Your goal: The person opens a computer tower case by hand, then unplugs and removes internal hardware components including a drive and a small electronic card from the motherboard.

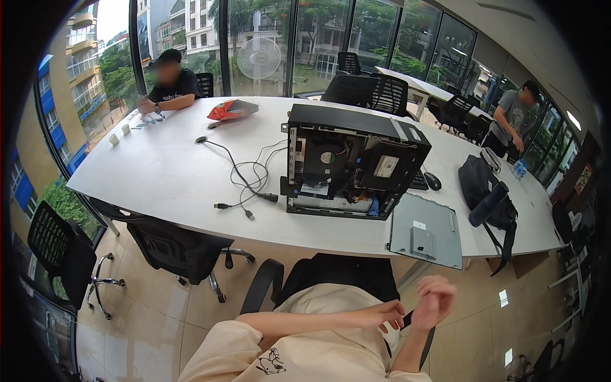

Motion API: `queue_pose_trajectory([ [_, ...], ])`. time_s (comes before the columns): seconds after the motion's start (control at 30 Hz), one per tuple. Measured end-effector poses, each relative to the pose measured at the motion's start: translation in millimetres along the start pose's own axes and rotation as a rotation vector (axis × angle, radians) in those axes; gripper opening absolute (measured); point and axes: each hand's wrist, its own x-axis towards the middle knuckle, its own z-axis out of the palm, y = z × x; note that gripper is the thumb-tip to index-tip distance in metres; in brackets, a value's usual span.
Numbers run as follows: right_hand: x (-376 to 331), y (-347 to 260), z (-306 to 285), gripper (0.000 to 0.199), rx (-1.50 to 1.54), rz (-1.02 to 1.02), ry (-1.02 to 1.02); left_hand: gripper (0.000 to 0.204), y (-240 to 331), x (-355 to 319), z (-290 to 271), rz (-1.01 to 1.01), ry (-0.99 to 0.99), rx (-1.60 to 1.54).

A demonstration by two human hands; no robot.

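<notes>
Black computer case (355,163), open-sided, its round fan (326,157) showing.
Left hand's (384,314) fingers loosely parted; right hand's (435,301) bent (how tightly, I cannot tell).

Your shirt (318,360): cream, black line drawing (272,361) | your trousers (337,274): black | your computer case (356,121): black | your side panel (414,219): grey | table (159,172): white | packet (232,111): red, grey

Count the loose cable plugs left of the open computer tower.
3 visible: a small plug at left, a second small plug right of it, and a thicker black plug beside the computer tower. More may be hidden behind it.
</notes>
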Motion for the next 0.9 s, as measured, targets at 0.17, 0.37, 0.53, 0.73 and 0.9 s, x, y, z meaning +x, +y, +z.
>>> queue_pose_trajectory([
  [0.17,-11.4,-28.6,59.1,0.022,-0.046,-0.05,-0.617,0.044,14.9,-23.0,12.3,-0.148,-0.311,-0.822],
  [0.37,-17.6,-46.5,69.1,0.033,-0.072,0.012,-0.95,0.044,39.6,-37.9,-5.6,-0.146,-0.369,-0.589],
  [0.53,-25.6,-37.6,60.7,0.031,0.041,0.077,-0.856,0.044,48.0,-36.8,-12.5,-0.15,-0.385,-0.51],
  [0.73,-20.2,-21.5,71.6,0.033,0.021,-0.107,-0.87,0.043,36.4,-29.5,-13.8,-0.057,-0.357,-0.519],
  [0.9,-11.8,-23.4,49.1,0.036,-0.087,0.008,-0.754,0.041,33.4,-28.1,-22.2,-0.005,-0.334,-0.474],
])
